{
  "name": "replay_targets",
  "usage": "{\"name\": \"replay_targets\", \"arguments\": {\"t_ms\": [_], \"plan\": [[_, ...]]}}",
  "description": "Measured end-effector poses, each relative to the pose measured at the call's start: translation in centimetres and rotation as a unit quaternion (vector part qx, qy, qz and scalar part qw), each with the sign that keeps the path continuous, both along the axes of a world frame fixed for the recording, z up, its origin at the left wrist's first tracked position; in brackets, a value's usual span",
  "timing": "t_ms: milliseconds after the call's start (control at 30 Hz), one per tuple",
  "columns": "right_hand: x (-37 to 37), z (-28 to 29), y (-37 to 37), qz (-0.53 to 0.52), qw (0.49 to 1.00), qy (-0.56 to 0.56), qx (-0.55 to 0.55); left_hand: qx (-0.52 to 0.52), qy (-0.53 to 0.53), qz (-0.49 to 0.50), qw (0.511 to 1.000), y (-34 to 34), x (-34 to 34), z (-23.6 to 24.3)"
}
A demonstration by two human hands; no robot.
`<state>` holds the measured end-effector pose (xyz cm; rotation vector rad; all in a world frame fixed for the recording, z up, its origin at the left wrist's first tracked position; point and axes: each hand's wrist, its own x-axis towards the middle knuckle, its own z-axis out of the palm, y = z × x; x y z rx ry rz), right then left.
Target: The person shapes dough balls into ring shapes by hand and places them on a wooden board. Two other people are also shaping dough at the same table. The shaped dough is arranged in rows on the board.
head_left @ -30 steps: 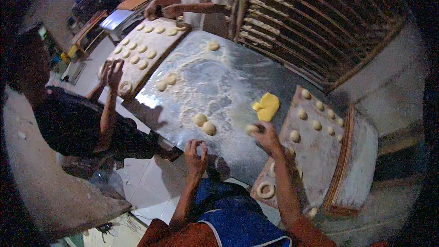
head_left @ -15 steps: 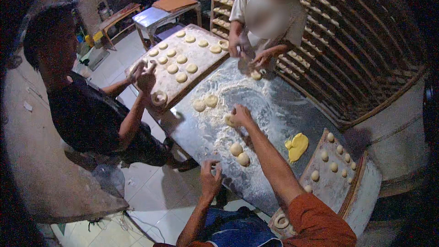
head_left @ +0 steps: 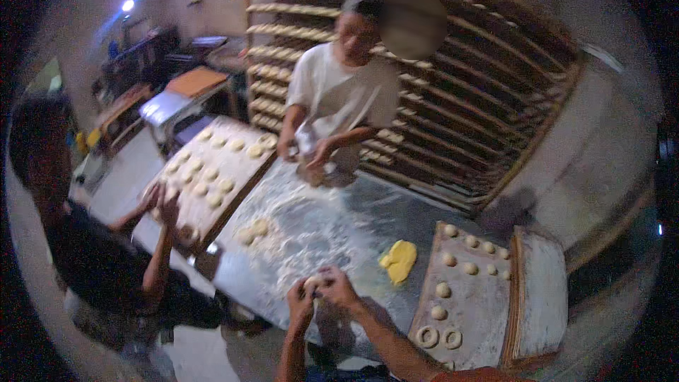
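Near the front edge of the metal table, my left hand (head_left: 300,302) and my right hand (head_left: 338,290) are brought together. A small pale piece of dough (head_left: 313,282) sits between their fingertips, partly hidden by the fingers. Both hands have their fingers closed round it. Beyond them two flattened dough rounds (head_left: 252,231) lie side by side in spread flour (head_left: 300,240). To the right of my hands a yellow smear of soft fat (head_left: 399,262) rests on the metal table (head_left: 368,216).
At right a wooden board (head_left: 481,304) carries several dough balls and rings (head_left: 427,337). Another board (head_left: 244,163) at far left holds dough rounds. One co-worker (head_left: 339,92) handles something across the table, another (head_left: 106,240) stands left. Racks (head_left: 453,92) of dough rise behind.
My right hand has lifted from the table and come back toward me. My left hand has joined it at the dough. The view has tilted up, showing more of the racks.
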<state>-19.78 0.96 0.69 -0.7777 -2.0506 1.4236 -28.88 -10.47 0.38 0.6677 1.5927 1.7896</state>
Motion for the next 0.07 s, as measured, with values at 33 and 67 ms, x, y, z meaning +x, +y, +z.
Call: {"name": "replay_targets", "arguments": {"t_ms": [33, 67], "plan": [[0.19, -0.38, 0.68, -0.018, 0.997, 0.017, 0.070, 0.037, 0.028, -0.013, 0.999, -0.12, -0.22, 0.05], [0.37, -0.71, 1.60, -0.042, 0.995, 0.033, 0.085, 0.087, -0.032, -0.024, 0.995, 0.42, -0.34, 0.00]]}}
